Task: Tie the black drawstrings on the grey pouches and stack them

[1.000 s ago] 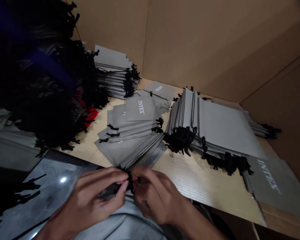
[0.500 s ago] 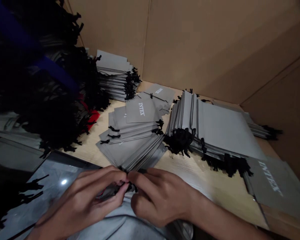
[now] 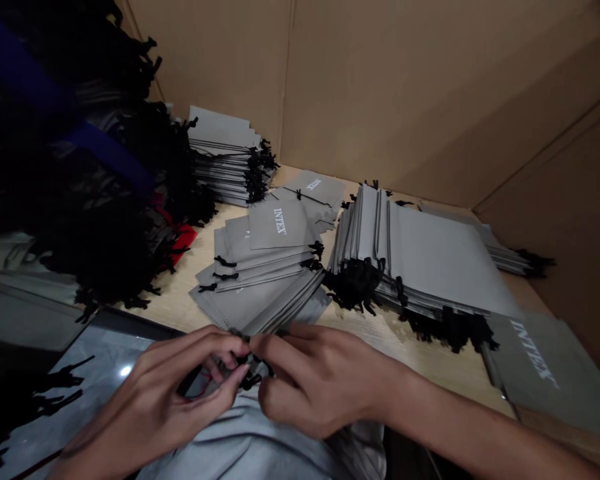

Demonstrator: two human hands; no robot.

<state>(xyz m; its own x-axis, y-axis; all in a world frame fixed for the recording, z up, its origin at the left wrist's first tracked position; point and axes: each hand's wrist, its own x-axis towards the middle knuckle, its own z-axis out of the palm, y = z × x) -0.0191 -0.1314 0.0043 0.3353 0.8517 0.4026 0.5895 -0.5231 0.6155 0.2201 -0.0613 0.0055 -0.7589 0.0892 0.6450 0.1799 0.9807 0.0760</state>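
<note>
At the bottom centre, above grey cloth, my two hands meet over black cord ends. My left hand is curled, with thumb and fingertips near the cord. My right hand has its fingers bent and pressed together on the black cord, which its knuckles partly hide. Just beyond them lies a fanned pile of grey pouches with black cord knots, and on it a pouch printed INTEX.
Stacks of grey pouches stand at the right and back left. A tall dark heap of black cords fills the left. Cardboard walls enclose the back of the wooden table.
My left thumb and fingers have parted slightly, while my right hand stays at the cord. The whole view has shifted a little.
</note>
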